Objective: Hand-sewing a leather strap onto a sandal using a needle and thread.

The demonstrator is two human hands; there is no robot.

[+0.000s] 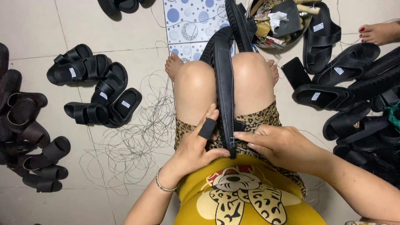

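Black sandal (225, 83) clamped edge-up between the knees, 12 o'clock of both hands. Looks stiff, rubbery, light; hold the sole's near end. Left hand (198, 143) pinches that end; right hand (279, 146) fingertips pressed together at the white stitching (227, 100).

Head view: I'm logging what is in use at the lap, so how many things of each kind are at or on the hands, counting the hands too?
Hands: 2, left hand and right hand
Black sandal between the knees: 1
Black finger sleeve on the left hand: 1
Bracelet on the left wrist: 1
Total: 5
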